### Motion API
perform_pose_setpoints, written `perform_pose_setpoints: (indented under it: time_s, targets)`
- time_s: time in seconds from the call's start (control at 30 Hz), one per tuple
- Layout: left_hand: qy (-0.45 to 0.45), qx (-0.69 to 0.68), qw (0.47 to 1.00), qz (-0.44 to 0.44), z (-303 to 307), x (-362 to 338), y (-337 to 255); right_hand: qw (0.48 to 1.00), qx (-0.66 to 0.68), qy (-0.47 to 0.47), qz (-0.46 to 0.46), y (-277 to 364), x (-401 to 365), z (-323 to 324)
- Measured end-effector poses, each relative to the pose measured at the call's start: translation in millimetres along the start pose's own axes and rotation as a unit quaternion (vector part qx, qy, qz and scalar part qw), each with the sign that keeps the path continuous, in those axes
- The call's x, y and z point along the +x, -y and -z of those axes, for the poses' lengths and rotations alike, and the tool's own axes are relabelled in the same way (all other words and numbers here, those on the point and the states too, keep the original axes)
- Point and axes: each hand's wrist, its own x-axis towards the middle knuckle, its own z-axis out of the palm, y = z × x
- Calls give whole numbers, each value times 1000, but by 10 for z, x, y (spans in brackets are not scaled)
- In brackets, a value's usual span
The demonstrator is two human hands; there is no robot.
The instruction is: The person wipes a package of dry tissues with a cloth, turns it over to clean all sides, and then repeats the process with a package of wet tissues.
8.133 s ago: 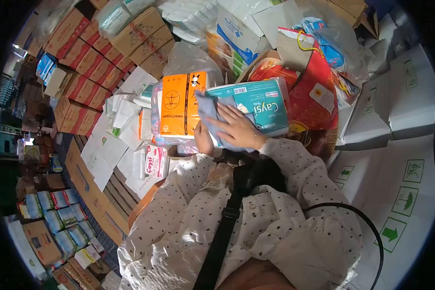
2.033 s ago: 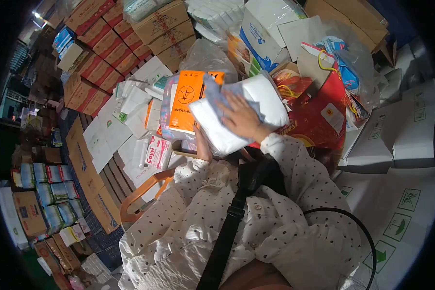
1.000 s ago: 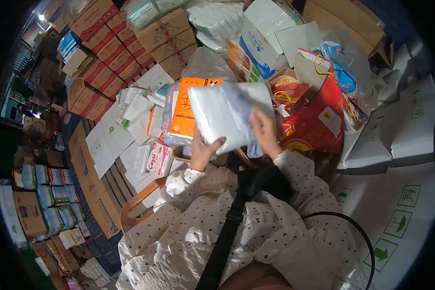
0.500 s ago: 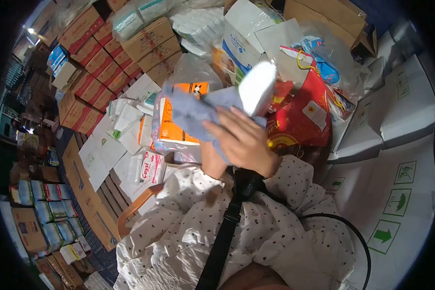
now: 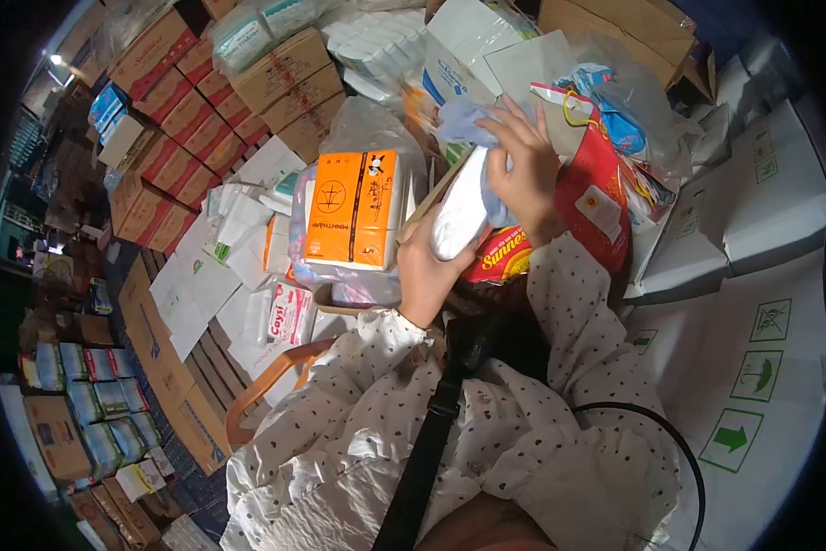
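Note:
My left hand (image 5: 424, 277) is closed around the lower end of a smooth white oblong object (image 5: 461, 213) with rounded ends; its kind is not clear. The object is tilted, its far end up and to the right. Against its right side, my right hand (image 5: 526, 167) grips a blue-grey cloth (image 5: 463, 121), which hangs over the upper end and down that side. Just left of the hands stands an orange and white tissue pack (image 5: 350, 209). A red Sunnest bag (image 5: 505, 257) lies behind my hands.
A larger red bag (image 5: 589, 207) and a clear plastic bag with blue items (image 5: 622, 129) are on the right. White cartons (image 5: 771, 211) line the right side. Stacked brown boxes (image 5: 169, 101) and a Caysi pack (image 5: 289, 314) are on the left.
My hands have separated. My right hand moved up and right with the cloth, while the white object came down and left into view in my left hand, uncovering the orange pack.

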Motion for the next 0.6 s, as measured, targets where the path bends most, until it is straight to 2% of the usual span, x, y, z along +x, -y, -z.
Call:
perform_pose_setpoints:
  time_s: [0.07, 0.13, 0.2, 0.27, 0.3, 0.33, 0.4, 0.43, 0.5, 0.6]
  targets:
    - [-23, 5, 1000, -16, -39, 16, 48, 1000, 16, 1, 2, 143, -84, -27]
    - [-30, -60, 998, 5, -59, 31, 73, 999, 32, 2, 2, 350, -272, -58]
    - [-42, -9, 999, -10, -97, 7, 250, 992, 121, 41, 10, 560, -514, -74]
    - [29, -55, 992, 110, -74, 0, 273, 985, 163, 61, 13, 748, -681, 11]
    - [-58, -97, 993, -11, -105, 0, 265, 975, 205, 80, 16, 786, -721, 25]
    - [-58, -96, 994, -11, -112, -2, 291, 975, 206, 80, 15, 776, -726, 36]
    - [-66, -107, 989, -75, -122, -23, 367, 962, 243, 112, 48, 712, -754, 90]
    - [-64, -106, 990, -74, -108, -34, 346, 966, 214, 105, 94, 610, -743, 63]
    - [-7, -73, 997, 3, -74, -46, 242, 973, 181, 83, 116, 453, -651, 41]
    - [6, -32, 999, -10, -55, 8, 160, 983, 117, 27, 141, 127, -466, -37]
